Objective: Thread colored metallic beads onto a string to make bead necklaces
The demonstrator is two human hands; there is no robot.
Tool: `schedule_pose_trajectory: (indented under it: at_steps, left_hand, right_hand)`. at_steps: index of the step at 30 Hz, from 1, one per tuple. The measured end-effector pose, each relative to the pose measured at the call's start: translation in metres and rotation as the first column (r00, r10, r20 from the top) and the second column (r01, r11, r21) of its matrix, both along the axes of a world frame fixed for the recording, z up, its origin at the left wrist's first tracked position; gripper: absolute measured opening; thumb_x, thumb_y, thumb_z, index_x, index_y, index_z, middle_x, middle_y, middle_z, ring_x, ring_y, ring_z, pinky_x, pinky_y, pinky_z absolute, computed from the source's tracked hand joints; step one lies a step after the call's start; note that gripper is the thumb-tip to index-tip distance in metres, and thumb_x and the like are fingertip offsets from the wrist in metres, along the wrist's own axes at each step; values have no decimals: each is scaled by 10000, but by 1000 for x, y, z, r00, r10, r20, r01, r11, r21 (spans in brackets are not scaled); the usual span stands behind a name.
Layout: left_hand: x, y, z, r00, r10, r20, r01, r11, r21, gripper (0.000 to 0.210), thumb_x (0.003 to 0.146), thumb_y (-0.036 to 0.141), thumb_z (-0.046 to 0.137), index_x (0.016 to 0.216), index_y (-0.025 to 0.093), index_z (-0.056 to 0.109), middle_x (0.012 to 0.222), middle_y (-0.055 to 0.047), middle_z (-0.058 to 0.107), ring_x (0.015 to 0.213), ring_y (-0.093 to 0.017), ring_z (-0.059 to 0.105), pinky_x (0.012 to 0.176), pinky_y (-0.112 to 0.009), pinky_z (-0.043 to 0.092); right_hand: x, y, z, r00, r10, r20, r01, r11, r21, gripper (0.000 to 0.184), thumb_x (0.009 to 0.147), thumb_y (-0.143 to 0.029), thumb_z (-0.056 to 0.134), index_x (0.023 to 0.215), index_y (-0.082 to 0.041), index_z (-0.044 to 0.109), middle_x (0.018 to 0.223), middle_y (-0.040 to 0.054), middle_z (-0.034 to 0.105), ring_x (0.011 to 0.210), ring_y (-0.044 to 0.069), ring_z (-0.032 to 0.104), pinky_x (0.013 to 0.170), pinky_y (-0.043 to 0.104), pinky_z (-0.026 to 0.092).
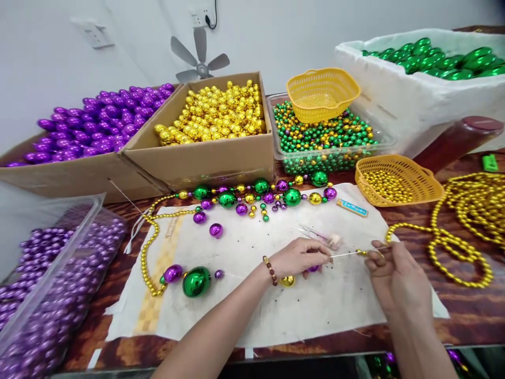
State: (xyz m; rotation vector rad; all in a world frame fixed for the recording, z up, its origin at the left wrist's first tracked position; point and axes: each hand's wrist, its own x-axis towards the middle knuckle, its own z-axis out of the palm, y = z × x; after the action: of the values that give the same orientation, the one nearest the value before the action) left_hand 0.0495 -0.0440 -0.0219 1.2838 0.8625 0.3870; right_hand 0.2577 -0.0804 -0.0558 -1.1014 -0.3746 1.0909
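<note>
My left hand [302,255], with a beaded bracelet on its wrist, pinches a thin white cord [343,255]. The cord runs right to small gold beads [361,252] at the fingers of my right hand [394,273]. That hand is closed on the end of a gold bead strand [410,226]. Partly hidden beneath my left hand are a gold bead [288,281] and a purple one. To the left lie a purple bead [172,273], a large green bead [196,281] and a small purple bead [219,273]. Scissors [315,233] rest just beyond my left hand.
A finished-looking row of beads [261,186] crosses the cloth [236,247]. Behind stand boxes of purple [59,176] and gold beads [205,158], a clear bin [335,152], yellow baskets [418,184] and a foam box [371,89]. Gold strands [481,200] pile at right.
</note>
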Motion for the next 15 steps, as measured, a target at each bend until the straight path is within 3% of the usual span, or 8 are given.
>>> schedule_pose_trajectory:
  at_steps: [3, 5, 7, 10, 14, 15]
  left_hand:
    - [1, 0, 5, 1000, 0, 6, 0, 997, -77, 242, 830, 329, 570, 943, 150, 685, 682, -7, 572, 515, -80, 466, 413, -170, 339]
    - [-1, -1, 8, 1000, -5, -1, 5, 995, -100, 234, 821, 346, 588, 918, 158, 687, 681, 3, 563, 497, -69, 447, 409, -167, 332]
    - [-4, -1, 9, 999, -24, -29, 20, 991, -130, 243, 813, 374, 608, 908, 167, 693, 671, 14, 556, 478, -59, 435, 406, -164, 323]
    - [-14, -2, 9, 995, -91, -37, 83, 980, -182, 271, 804, 411, 628, 935, 187, 703, 669, 19, 563, 477, -57, 449, 406, -155, 328]
    - [-32, -2, 10, 985, -173, -19, 168, 973, -158, 272, 807, 410, 630, 943, 192, 722, 694, -9, 610, 515, -83, 484, 402, -162, 348]
    - [-37, -3, 11, 983, -183, -22, 178, 973, -150, 269, 810, 405, 628, 939, 191, 725, 689, -16, 620, 517, -89, 490, 399, -166, 345]
  right_hand:
    - [-21, -14, 0, 967, 247, -60, -249, 968, -23, 271, 750, -271, 787, 968, -156, 676, 901, 36, 684, 689, 110, 641, 484, 159, 496]
    - [-38, -22, -1, 944, 329, -33, -330, 944, -17, 218, 768, -250, 782, 927, -137, 686, 871, 33, 678, 688, 98, 626, 491, 147, 492]
    - [-45, -25, -2, 952, 305, -14, -305, 952, -2, 185, 794, -291, 760, 874, -158, 660, 819, 19, 686, 618, 99, 629, 474, 163, 500]
    - [-30, -19, 2, 975, 221, -21, -221, 975, 13, 202, 803, -348, 735, 891, -217, 610, 744, 7, 711, 507, 143, 651, 411, 219, 509]
    - [19, -13, 28, 996, 81, -35, -82, 997, -10, 51, 859, -298, 656, 834, -255, 651, 609, 15, 646, 484, 105, 615, 408, 222, 461]
    - [31, -17, 39, 998, 38, -43, -38, 999, -18, 93, 883, -283, 629, 799, -261, 663, 583, 18, 617, 486, 81, 588, 422, 231, 443]
